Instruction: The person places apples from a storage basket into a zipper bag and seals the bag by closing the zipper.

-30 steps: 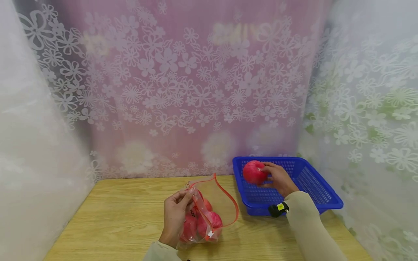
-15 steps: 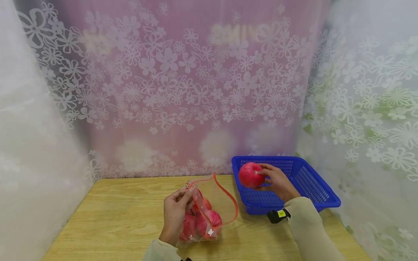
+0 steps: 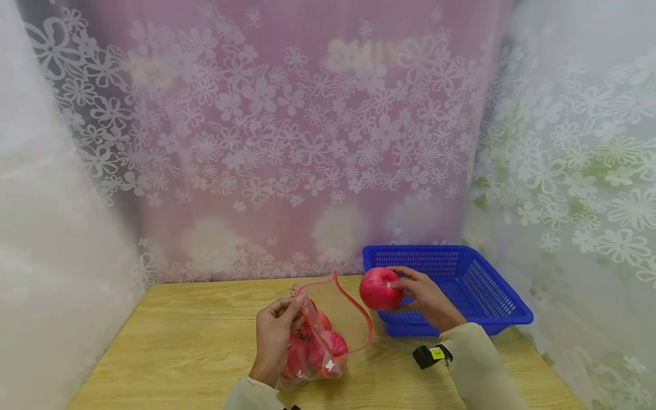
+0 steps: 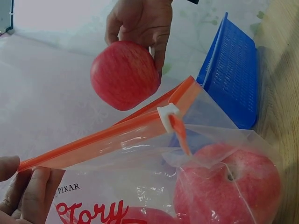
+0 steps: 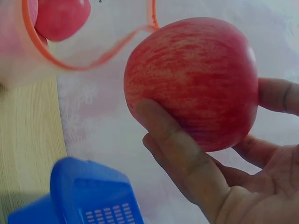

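Observation:
A red apple [image 3: 380, 289] is held by my right hand [image 3: 424, 298], its thumb and fingers spread round the fruit's right side, between the bag and the basket. My left hand [image 3: 275, 336] pinches the rim of a clear zip bag [image 3: 353, 336] edged in orange. The bag's mouth gapes toward the right. Inside the bag several red apples [image 4: 229, 182] lie at the bottom. In the left wrist view a white slider [image 4: 168, 116] sits on the orange zip [image 4: 103, 140], and red lettering [image 4: 93, 212] shows on the plastic.
A blue perforated basket [image 3: 492, 285] stands at the table's right back, just behind my right hand. The wooden table [image 3: 179, 336] ends at a flowered pink curtain [image 3: 307, 142] behind. Pale flowered sheets [image 3: 579, 199] hang along both sides.
My right hand has carried the apple left and slightly down, from over the basket to near the bag's opening. The left hand and the bag stay almost still.

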The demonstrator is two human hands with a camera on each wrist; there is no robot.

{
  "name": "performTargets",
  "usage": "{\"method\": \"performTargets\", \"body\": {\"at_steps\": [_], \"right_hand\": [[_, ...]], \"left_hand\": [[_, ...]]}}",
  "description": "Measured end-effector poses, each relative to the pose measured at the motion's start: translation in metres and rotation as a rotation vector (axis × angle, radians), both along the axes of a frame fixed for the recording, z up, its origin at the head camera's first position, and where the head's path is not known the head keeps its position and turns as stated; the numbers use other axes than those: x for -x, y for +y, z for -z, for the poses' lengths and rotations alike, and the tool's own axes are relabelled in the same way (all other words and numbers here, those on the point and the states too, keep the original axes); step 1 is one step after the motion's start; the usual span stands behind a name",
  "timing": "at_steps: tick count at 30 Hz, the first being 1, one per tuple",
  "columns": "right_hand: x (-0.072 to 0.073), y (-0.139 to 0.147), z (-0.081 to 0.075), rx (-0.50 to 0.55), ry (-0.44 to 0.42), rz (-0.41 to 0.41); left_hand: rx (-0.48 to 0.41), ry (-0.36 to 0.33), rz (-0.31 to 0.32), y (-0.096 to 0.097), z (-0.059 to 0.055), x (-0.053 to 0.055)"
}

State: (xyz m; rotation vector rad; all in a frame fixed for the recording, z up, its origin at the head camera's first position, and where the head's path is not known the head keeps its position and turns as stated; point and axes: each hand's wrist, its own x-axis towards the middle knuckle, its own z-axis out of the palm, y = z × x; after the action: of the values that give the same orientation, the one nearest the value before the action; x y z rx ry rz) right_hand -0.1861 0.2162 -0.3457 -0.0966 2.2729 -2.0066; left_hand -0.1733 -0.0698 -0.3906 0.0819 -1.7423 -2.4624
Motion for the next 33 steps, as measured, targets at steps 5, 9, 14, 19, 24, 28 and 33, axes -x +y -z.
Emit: {"method": "performTargets", "body": {"at_steps": [5, 9, 14, 19, 24, 28, 33], "right_hand": [[-0.005, -0.009, 0.004, 0.009, 0.018, -0.066], [-0.009, -0.018, 0.005, 0.005, 0.012, -0.104], [-0.012, -0.03, 0.004, -0.01, 0.018, -0.126], [-0.015, -0.043, 0.002, -0.075, 0.043, -0.116], [-0.017, -0.055, 0.002, -0.119, 0.061, -0.113], [-0.017, -0.062, 0.003, -0.146, 0.085, -0.101], [-0.015, -0.07, 0.003, -0.202, 0.12, -0.064]], "left_hand": [[-0.003, -0.005, -0.002, 0.0, 0.0, 0.001], [-0.012, -0.003, -0.004, 0.001, 0.0, 0.002], [-0.004, -0.006, -0.001, 0.001, 0.0, 0.002], [0.011, -0.009, -0.001, 0.0, -0.001, 0.001], [0.017, -0.002, -0.002, 0.0, -0.001, 0.002], [0.023, -0.002, -0.006, 0.0, -0.001, 0.002], [0.021, -0.002, -0.011, 0.001, 0.0, 0.002]]}}
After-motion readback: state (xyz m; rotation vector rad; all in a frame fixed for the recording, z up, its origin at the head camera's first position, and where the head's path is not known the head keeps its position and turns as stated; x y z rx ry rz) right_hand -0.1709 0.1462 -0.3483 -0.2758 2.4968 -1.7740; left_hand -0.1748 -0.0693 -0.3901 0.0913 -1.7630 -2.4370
